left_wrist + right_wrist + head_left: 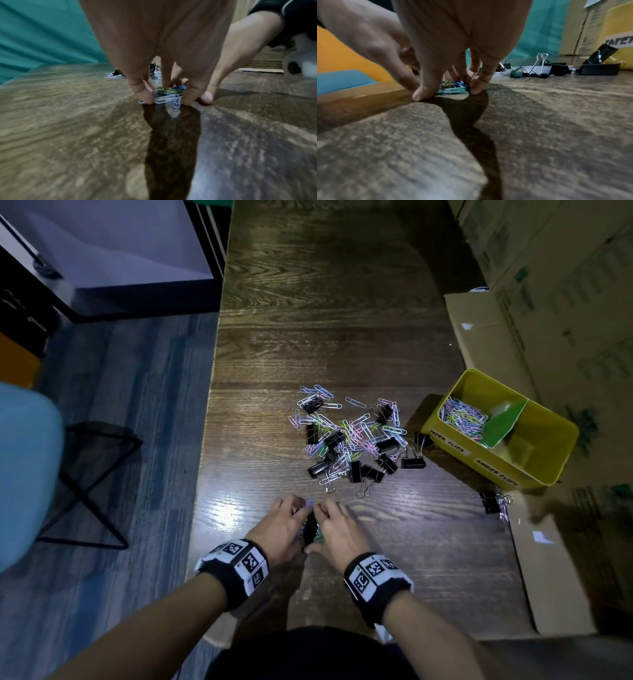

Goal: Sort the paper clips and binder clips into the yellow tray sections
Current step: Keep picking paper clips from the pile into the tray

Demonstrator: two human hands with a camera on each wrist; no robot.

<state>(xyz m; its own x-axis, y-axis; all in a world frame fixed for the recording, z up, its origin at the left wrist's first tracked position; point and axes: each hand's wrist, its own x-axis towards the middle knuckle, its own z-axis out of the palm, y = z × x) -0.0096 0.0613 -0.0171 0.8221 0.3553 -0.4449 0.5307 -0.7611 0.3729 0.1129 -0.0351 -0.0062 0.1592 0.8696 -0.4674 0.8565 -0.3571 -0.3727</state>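
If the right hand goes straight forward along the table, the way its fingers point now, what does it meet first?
Probably the mixed pile of clips ahead of the right hand; the bare table lies between. Depth is hard to judge.

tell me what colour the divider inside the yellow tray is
Green; the divider slants across the yellow tray, clearest in the head view.

Pastel clips, black clips, yellow tray on dark wood

Paper clips (346, 433) beyond the fingers (144, 93) are pink, lilac, white and green; binder clips (387, 445) black with silver handles; the tray (496, 470) yellow with white labels and a green divider (501, 424); the tabletop (325, 320) dark brown, wood-grained; wristbands (236, 568) black with black-and-white square codes.
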